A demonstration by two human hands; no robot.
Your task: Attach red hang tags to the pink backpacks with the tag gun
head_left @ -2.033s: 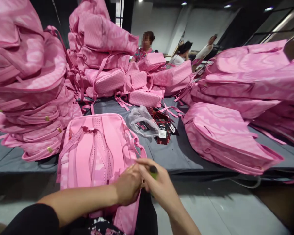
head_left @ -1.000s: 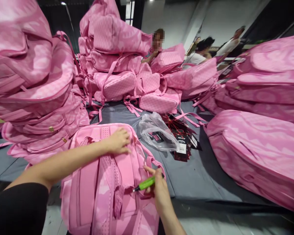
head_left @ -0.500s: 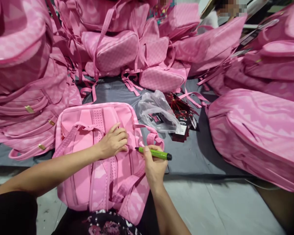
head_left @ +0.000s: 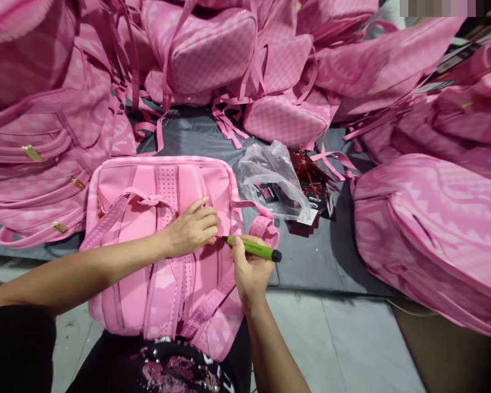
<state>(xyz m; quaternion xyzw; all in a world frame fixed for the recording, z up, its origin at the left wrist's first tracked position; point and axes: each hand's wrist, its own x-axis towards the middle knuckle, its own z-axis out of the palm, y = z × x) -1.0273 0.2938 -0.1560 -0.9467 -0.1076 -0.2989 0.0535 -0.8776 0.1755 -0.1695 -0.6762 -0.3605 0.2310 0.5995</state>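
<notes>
A pink backpack (head_left: 125, 295) lies across my lap and the table edge, its padded back and straps facing up. My left hand (head_left: 194, 225) rests on the padding, its fingers bent and close together near the pen tip; whether they pinch anything is hidden. In my right hand (head_left: 251, 267) is a green pen (head_left: 256, 248) with black ends. Its dark tip points left, at the backpack's surface beside my left fingertips. A looped pink strap (head_left: 264, 226) lies just beyond my right hand.
Pink backpacks are stacked at left (head_left: 28, 185), along the back and at right (head_left: 445, 218). A clear plastic bag (head_left: 270, 180) and black and red tags (head_left: 306, 224) lie on the grey-covered table (head_left: 306, 267).
The pen and my right hand have moved left, so the tip is now close to my left fingertips. The view has shifted slightly, and the backpack appears a little higher.
</notes>
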